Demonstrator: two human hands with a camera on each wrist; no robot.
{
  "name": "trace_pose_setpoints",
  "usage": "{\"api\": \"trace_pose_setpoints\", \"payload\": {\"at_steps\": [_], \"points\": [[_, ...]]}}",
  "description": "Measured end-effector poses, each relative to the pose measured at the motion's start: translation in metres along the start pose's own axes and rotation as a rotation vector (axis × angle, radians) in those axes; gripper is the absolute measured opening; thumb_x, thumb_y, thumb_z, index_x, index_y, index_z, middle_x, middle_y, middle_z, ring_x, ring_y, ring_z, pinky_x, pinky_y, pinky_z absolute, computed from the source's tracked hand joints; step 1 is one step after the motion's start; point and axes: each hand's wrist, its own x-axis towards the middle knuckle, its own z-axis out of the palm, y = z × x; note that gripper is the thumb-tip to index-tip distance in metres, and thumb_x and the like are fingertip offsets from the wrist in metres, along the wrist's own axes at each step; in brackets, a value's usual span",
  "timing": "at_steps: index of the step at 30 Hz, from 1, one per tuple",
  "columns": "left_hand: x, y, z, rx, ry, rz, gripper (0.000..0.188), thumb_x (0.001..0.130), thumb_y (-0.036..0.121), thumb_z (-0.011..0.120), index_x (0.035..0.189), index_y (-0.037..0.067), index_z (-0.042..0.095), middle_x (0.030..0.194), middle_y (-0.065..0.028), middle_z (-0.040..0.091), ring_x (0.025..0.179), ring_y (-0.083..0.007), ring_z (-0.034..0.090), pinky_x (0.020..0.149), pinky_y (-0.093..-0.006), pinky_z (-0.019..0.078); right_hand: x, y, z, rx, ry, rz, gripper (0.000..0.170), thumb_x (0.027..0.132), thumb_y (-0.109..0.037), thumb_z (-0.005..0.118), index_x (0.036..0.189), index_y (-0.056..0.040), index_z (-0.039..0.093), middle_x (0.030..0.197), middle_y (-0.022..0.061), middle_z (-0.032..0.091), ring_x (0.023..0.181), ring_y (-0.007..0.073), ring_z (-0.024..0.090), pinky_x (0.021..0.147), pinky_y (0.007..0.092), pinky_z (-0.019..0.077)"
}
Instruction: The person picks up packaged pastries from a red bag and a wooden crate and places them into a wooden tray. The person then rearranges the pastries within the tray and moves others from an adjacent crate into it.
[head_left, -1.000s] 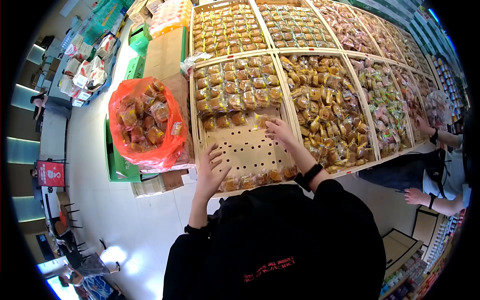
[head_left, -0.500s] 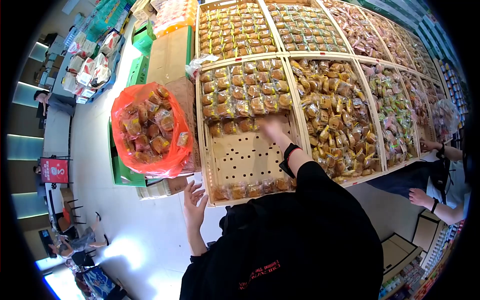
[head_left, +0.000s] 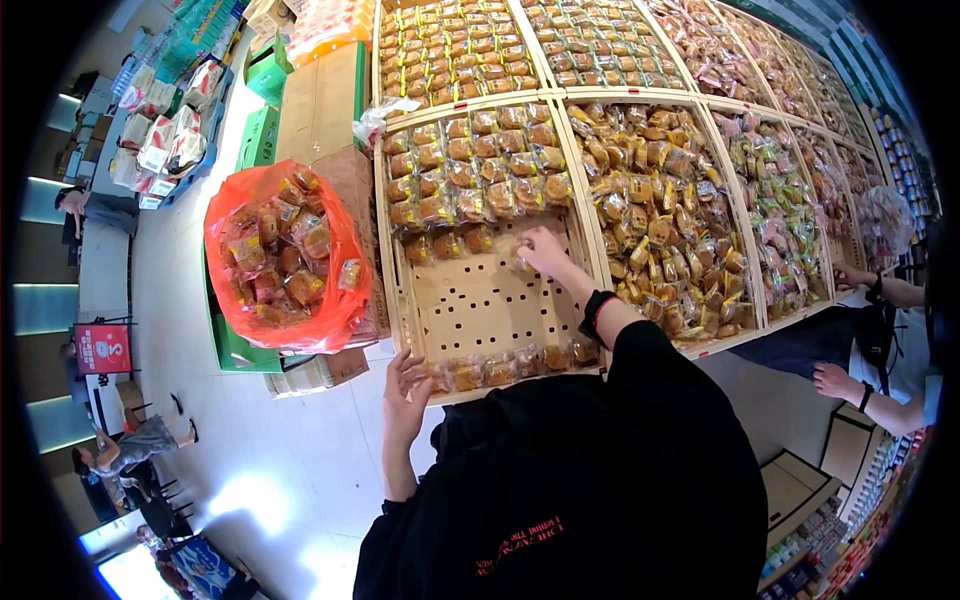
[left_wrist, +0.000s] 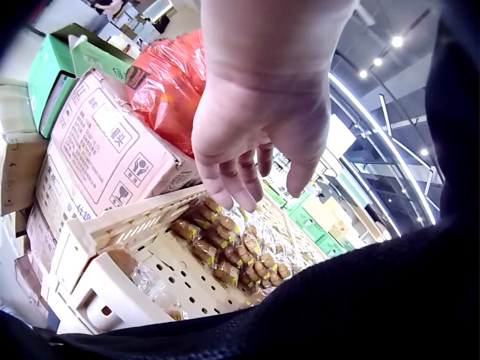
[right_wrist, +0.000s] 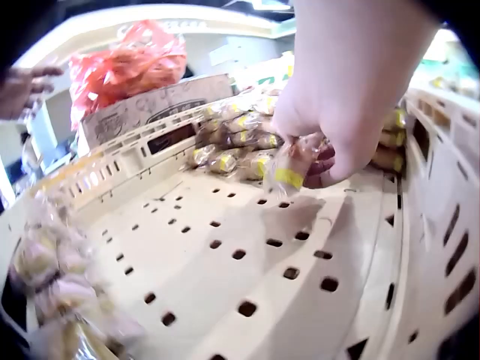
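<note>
The right hand (head_left: 543, 252) pinches a wrapped bun (head_left: 522, 256) at the right end of a short row in the half-filled crate (head_left: 490, 310). In the right wrist view the hand (right_wrist: 341, 142) holds that bun (right_wrist: 291, 166), yellow label showing, just above the perforated floor beside other wrapped buns (right_wrist: 244, 162). The left hand (head_left: 404, 392) is at the crate's near left corner, fingers loosely bent, holding nothing. In the left wrist view the left hand (left_wrist: 262, 127) hangs with relaxed fingers over the crate's side (left_wrist: 142, 217); whether it touches the rim cannot be told.
A red plastic bag (head_left: 350, 230) of wrapped buns stands left of the crate on boxes. One row of buns (head_left: 500, 370) lines the crate's near edge. Crates of loose wrapped items (head_left: 660, 220) adjoin on the right, where another person's hand (head_left: 838, 382) shows.
From half a second ago, the left hand has risen to the crate's near left corner. The right hand stays by the short row, with a bun now visible in its fingers.
</note>
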Motion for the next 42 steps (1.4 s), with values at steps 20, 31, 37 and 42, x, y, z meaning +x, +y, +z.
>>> {"api": "trace_pose_setpoints", "payload": {"at_steps": [20,31,37,42], "points": [[-0.003,-0.014,0.011,0.008,-0.089,0.009,0.048,0.081,0.004,0.059,0.124,0.0,0.039,0.104,-0.0133,0.057,0.093,-0.0178,0.057,0.081,-0.0302,0.0464,0.006,0.008,0.049,-0.591,0.206,0.031,0.055,0.067,-0.024,0.069,0.114,-0.0065,0.046,0.107,0.0133,0.046,0.103,0.0304,0.044,0.088,0.0384,0.0391],[-0.003,-0.017,0.007,0.036,-0.071,-0.01,0.043,0.081,0.006,0.059,0.12,-0.001,0.042,0.102,-0.0128,0.058,0.091,-0.0186,0.058,0.08,-0.03,0.0463,0.037,0.02,0.041,-0.763,0.377,-0.277,0.014,0.072,-0.009,0.052,0.085,-0.0113,0.057,0.078,0.0044,0.06,0.081,0.0222,0.056,0.073,0.0362,0.0401],[0.001,-0.01,0.008,0.065,-0.034,0.009,0.039,0.081,0.005,0.059,0.117,-0.001,0.045,0.097,-0.0114,0.06,0.089,-0.0177,0.058,0.08,-0.0298,0.0464,0.043,0.013,0.038,-0.756,0.21,-0.045,0.012,0.075,-0.012,0.05,0.083,-0.0121,0.059,0.081,0.0073,0.064,0.081,0.0228,0.061,0.071,0.039,0.0456],[0.035,0.039,-0.03,0.364,0.284,0.404,0.019,0.078,-0.001,0.057,0.098,-0.001,0.057,0.091,-0.0123,0.06,0.087,-0.0226,0.058,0.078,-0.0317,0.0458,0.027,-0.006,0.033,-0.386,0.228,0.022,0.028,0.072,-0.031,0.065,0.075,-0.0057,0.053,0.071,0.0129,0.061,0.068,0.028,0.06,0.06,0.0399,0.0466]]}}
